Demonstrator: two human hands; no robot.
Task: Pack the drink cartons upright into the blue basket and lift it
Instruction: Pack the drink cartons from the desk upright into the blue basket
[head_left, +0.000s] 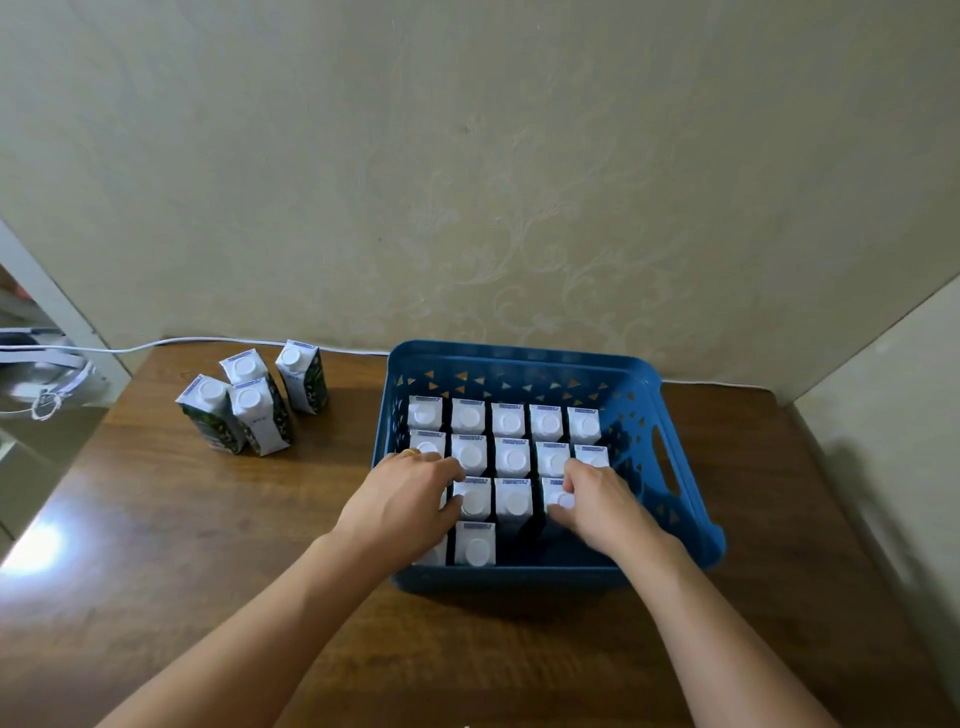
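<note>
Both my forearms reach in from the near edge of the desk (156, 519), bare, angled toward each other over the basket (670, 431). My left hand (400, 499) is palm down over the basket's near-left part, fingers curled over carton tops there; can't tell if it actually grips one. A ring (413, 452) sits on one finger. My right hand (602, 501) is palm down too, fingers and thumb pinching the top of a carton (558, 493) in the third row, right side.

The basket is blue, sitting on the right half of the desk, close to the back edge. Packed cartons (511, 460) stand upright inside in rows, white caps up; the nearest row shows one carton (475, 543) plus another mostly hidden under my left wrist.

Four loose cartons (249, 405) stand upright near the desk's back-left corner, clustered, well apart from the basket. A white cable (182, 343) runs along the back edge by the wall (467, 156).
</note>
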